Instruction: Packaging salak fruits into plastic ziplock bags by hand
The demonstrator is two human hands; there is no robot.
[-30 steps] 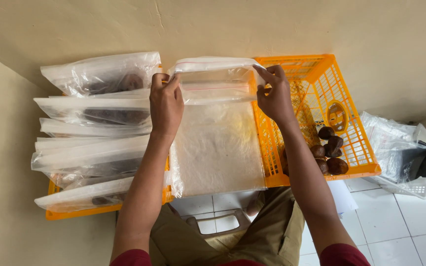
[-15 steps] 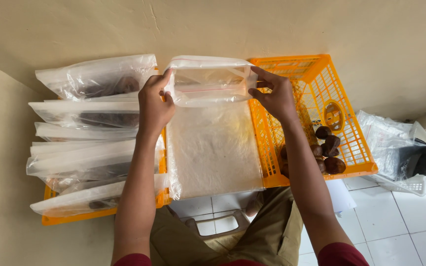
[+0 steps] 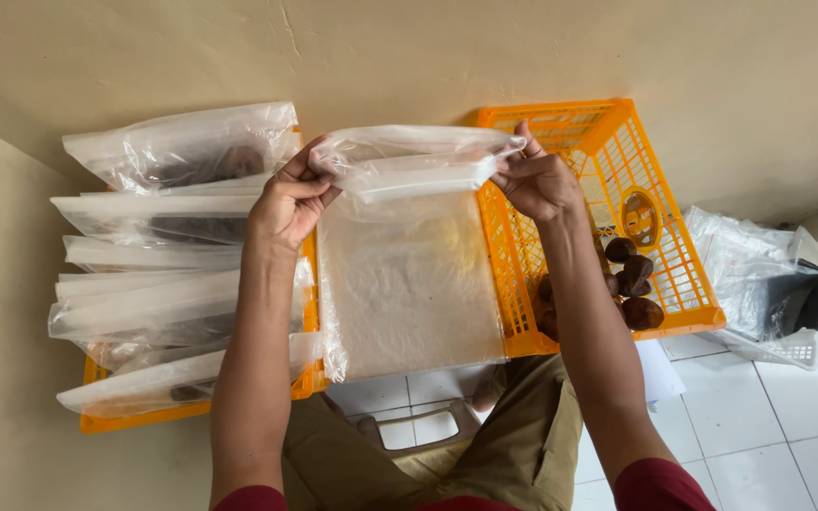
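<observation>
Clear plastic bag (image 3: pixel 409 274) | left hand (image 3: pixel 286 201) pinching | right hand (image 3: pixel 540 182) pinching

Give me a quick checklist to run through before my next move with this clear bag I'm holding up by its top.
1. Left hand pinches the clear bag at its top corner: ok.
2. Right hand pinches the other top corner: ok.
3. Bag top folded over between the hands: ok.
4. Bag fully sealed: cannot tell.
5. Orange crate on the right has bare floor beside the dark fruits: ok.
6. Stacked filled bags on the left lie flat, not slipping: cannot tell.
</observation>
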